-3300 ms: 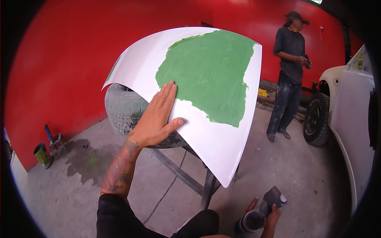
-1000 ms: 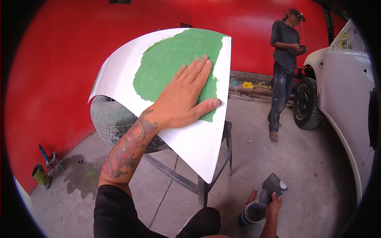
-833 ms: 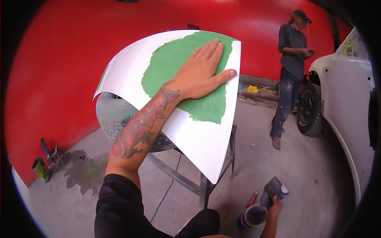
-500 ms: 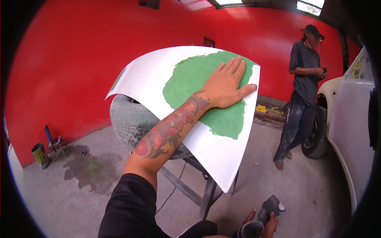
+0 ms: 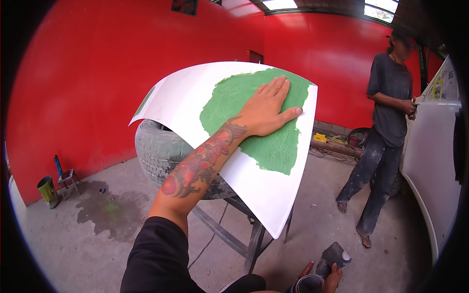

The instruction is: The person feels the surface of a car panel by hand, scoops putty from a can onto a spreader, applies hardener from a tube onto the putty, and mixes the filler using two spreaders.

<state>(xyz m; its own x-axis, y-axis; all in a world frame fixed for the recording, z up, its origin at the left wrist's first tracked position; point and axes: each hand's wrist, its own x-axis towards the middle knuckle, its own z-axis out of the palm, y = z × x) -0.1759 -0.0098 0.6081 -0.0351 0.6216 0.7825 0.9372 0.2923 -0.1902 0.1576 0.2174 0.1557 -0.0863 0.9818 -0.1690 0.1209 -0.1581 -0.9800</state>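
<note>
My left hand [image 5: 266, 110] lies flat, fingers spread, on a green coated patch [image 5: 271, 154] covering much of a curved white panel [image 5: 264, 195]. The panel rests over a weathered tire [image 5: 156, 151] on a dark stand [image 5: 254, 249]. My right hand [image 5: 333, 278] is low at the right, closed on a dark flat scraper or plate [image 5: 327, 256] with a small pale spot near its edge. Just left of it are a red-handled tool [image 5: 305, 269] and a round can [image 5: 305, 285], partly cut off by the frame edge.
A co-worker [image 5: 391, 97] in dark clothes stands at the right beside a white vehicle [image 5: 430, 156]. Red walls [image 5: 78, 88] surround the space. A bucket [image 5: 48, 190] and small stool [image 5: 68, 178] stand at the left; a yellow object [image 5: 320, 138] lies by the back wall.
My left hand has moved from the patch's lower left edge up across its upper right part. The co-worker has stepped closer, toward the right. The view has shifted slightly.
</note>
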